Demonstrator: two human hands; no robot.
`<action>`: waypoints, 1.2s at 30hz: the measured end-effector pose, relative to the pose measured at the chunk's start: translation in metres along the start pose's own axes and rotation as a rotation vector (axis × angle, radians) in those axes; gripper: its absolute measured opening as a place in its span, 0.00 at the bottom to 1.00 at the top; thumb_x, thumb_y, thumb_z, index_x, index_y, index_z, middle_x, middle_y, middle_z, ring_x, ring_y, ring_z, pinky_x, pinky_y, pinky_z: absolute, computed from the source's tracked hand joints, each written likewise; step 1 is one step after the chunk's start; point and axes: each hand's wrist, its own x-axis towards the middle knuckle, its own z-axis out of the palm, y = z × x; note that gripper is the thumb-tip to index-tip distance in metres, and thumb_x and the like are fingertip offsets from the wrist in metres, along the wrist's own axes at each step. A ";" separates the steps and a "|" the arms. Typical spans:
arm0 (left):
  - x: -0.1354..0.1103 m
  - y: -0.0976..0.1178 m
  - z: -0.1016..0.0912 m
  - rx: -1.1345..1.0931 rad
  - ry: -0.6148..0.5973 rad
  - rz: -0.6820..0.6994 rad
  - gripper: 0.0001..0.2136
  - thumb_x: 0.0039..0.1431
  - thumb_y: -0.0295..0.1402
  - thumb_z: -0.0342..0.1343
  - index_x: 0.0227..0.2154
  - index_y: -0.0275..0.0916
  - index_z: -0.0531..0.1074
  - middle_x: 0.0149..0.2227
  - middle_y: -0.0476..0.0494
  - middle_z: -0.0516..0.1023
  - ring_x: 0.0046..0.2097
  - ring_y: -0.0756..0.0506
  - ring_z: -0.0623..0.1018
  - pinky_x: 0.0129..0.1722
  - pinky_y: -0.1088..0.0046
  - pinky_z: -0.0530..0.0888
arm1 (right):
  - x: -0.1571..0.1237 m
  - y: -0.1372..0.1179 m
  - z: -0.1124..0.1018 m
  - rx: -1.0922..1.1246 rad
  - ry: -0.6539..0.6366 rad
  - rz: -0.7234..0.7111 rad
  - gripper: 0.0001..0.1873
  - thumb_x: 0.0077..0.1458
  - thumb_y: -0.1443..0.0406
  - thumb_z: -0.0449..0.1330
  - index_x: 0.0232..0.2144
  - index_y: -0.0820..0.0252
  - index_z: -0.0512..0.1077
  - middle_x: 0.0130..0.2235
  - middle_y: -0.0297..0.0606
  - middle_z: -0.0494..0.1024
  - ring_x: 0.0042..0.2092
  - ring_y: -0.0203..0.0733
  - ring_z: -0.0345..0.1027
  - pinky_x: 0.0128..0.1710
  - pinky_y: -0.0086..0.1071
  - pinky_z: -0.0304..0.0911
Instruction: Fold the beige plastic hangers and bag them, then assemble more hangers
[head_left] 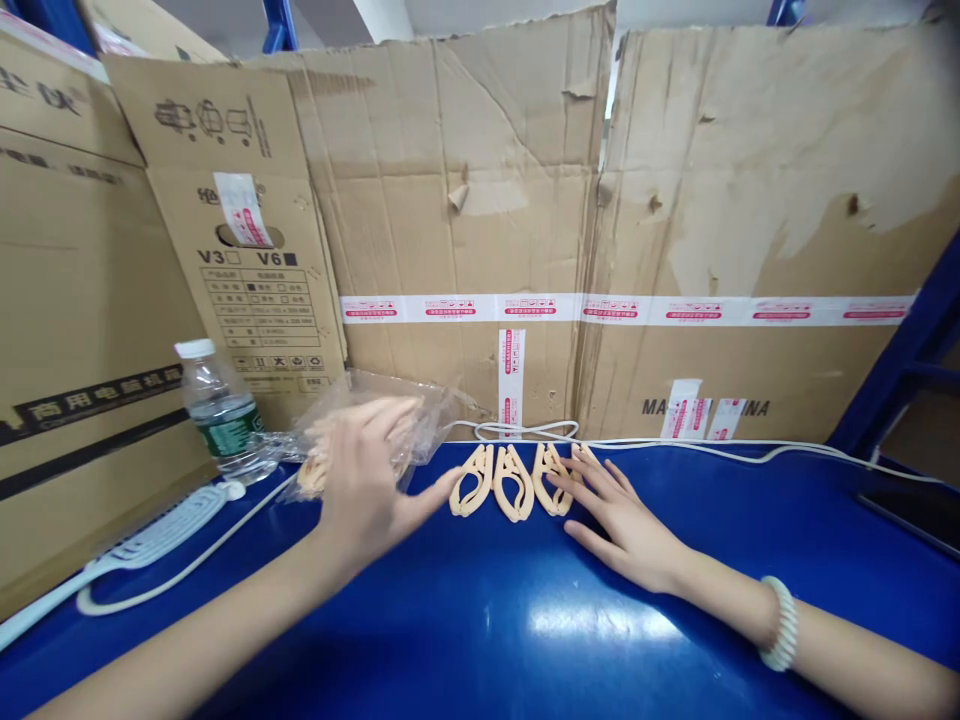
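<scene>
From the bottom centre of the frame up to the row of beige clips [515, 511], the blue table [465, 620] leaves open room to pass. The cardboard wall [465, 230] closes off the top; at left, the bottle [225, 425] and plastic bag [429, 408] block the way.

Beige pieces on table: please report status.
Left hand open, before plastic bag. Right hand open, at rightmost piece. Four pieces in row; rightmost partly hidden.

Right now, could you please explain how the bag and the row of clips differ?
The bag is clear and crumpled; the clips are beige, with looped outlines. The bag is partly behind the left hand; the clips form a row by the right hand. Both are on the table.
</scene>
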 end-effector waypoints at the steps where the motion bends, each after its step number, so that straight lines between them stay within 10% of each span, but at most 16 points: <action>1: 0.005 -0.007 0.010 0.096 -0.005 -0.021 0.34 0.52 0.47 0.63 0.56 0.32 0.61 0.53 0.28 0.68 0.54 0.30 0.68 0.52 0.47 0.65 | 0.000 -0.001 0.000 -0.006 0.021 0.003 0.28 0.65 0.52 0.47 0.64 0.49 0.56 0.66 0.44 0.56 0.69 0.55 0.38 0.64 0.59 0.39; 4: 0.008 -0.021 0.029 0.340 -0.125 -0.074 0.33 0.49 0.48 0.63 0.53 0.32 0.62 0.52 0.28 0.70 0.52 0.28 0.69 0.49 0.48 0.65 | -0.001 -0.002 -0.001 -0.020 0.063 0.026 0.26 0.65 0.53 0.47 0.62 0.51 0.60 0.64 0.46 0.59 0.68 0.55 0.41 0.63 0.59 0.41; 9: 0.005 -0.025 0.032 0.319 -0.200 0.012 0.03 0.60 0.30 0.53 0.36 0.39 0.70 0.43 0.40 0.78 0.47 0.36 0.74 0.44 0.56 0.66 | 0.000 -0.001 0.001 -0.020 0.147 0.045 0.23 0.64 0.58 0.49 0.60 0.52 0.62 0.62 0.47 0.62 0.67 0.54 0.46 0.63 0.60 0.41; 15: -0.001 0.018 0.009 -0.174 -0.021 0.310 0.07 0.60 0.20 0.52 0.34 0.39 0.69 0.38 0.45 0.80 0.40 0.45 0.78 0.42 0.64 0.70 | 0.003 0.006 0.000 0.114 0.358 0.056 0.17 0.64 0.60 0.49 0.52 0.56 0.68 0.57 0.47 0.68 0.62 0.52 0.55 0.61 0.54 0.50; 24: -0.057 0.048 0.009 -0.629 -0.298 0.463 0.09 0.60 0.17 0.47 0.34 0.36 0.69 0.41 0.38 0.79 0.43 0.45 0.78 0.46 0.62 0.76 | -0.002 -0.003 -0.045 0.333 0.632 0.033 0.12 0.64 0.61 0.50 0.44 0.56 0.70 0.46 0.43 0.74 0.50 0.47 0.67 0.53 0.45 0.62; 36: -0.060 0.039 0.015 -0.758 -0.531 0.343 0.13 0.53 0.16 0.44 0.32 0.38 0.69 0.44 0.37 0.77 0.50 0.41 0.75 0.49 0.61 0.75 | -0.012 -0.050 -0.045 0.312 -0.105 -0.364 0.25 0.58 0.58 0.60 0.56 0.58 0.66 0.59 0.46 0.66 0.60 0.47 0.58 0.60 0.44 0.56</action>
